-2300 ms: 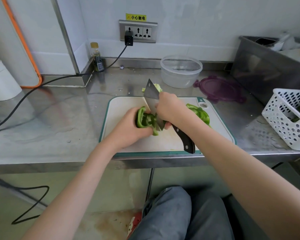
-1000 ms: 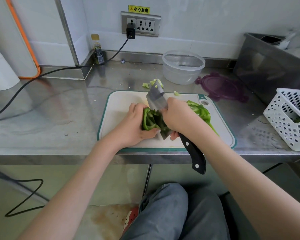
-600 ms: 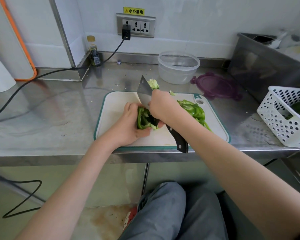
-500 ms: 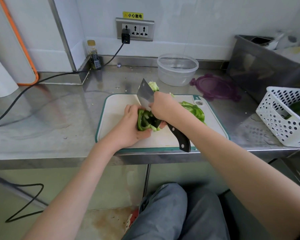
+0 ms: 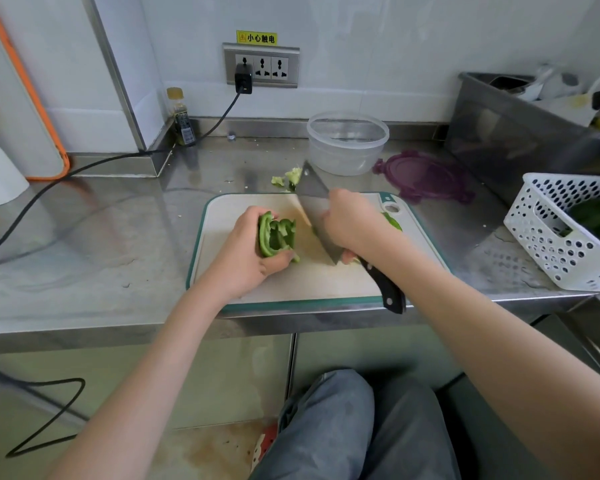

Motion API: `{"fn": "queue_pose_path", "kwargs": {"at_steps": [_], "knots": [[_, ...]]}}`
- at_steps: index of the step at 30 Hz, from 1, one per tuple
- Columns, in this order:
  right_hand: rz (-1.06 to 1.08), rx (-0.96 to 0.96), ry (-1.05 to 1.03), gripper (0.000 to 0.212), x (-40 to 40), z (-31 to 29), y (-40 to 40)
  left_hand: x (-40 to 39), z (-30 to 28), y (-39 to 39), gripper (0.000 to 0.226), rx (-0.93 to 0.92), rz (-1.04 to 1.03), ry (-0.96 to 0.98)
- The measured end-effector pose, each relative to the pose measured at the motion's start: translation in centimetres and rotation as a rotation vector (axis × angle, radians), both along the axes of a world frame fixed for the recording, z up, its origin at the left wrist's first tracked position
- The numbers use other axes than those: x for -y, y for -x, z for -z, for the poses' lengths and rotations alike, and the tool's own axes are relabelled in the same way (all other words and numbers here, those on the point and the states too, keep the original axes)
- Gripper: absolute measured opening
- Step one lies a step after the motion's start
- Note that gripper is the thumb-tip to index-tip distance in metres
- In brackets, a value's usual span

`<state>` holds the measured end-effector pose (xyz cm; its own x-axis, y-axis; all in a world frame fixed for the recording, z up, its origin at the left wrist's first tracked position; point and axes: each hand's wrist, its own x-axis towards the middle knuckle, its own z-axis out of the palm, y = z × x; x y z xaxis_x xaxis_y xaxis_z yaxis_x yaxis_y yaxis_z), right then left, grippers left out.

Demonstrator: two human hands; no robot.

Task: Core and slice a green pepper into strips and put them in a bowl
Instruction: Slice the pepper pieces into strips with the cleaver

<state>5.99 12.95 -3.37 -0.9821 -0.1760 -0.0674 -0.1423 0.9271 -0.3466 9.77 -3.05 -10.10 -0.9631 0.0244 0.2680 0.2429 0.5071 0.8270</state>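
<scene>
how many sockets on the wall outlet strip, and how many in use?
3 sockets on the wall outlet strip, side by side. The left one holds a black plug with its cord running down to the counter; the middle and right are free.

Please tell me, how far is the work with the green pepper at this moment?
Done: the core scraps lie behind the cutting board, and some cut pepper shows behind the right hand.
In hand: the left hand grips a pepper piece on the board; the right hand holds the knife beside it.
Left: slicing that piece and filling the bowl, which looks empty.
</scene>
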Motion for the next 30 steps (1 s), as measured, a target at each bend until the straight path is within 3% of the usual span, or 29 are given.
{"fn": "queue_pose_path", "kwargs": {"at_steps": [3,7,14,21,25,30], "knots": [[0.049,0.024,-0.039,0.022,-2.5,-0.6,0.5,-0.4,-0.1,0.2,0.048,-0.018,0.010,-0.033],[0.123,-0.021,0.224,0.033,-3.9,-1.3,0.6,-2.4,-0.2,0.8,0.048,-0.045,0.018,0.051],[0.139,-0.186,0.199,0.028,-5.2,-2.6,0.4,-2.3,0.7,1.0,0.051,-0.031,0.041,0.162],[0.063,-0.082,0.188,0.047,-3.3,-2.2,-1.2,-1.5,-0.3,1.5,0.057,0.120,0.128,0.215],[0.066,0.018,0.265,0.033,-2.2,-1.6,-1.6,-1.7,-0.1,1.2,0.047,0.096,0.115,0.223],[0.038,0.018,0.258,0.032,-1.3,-0.5,-1.8,-1.9,0.4,0.7,0.047,0.011,0.064,0.279]]}}
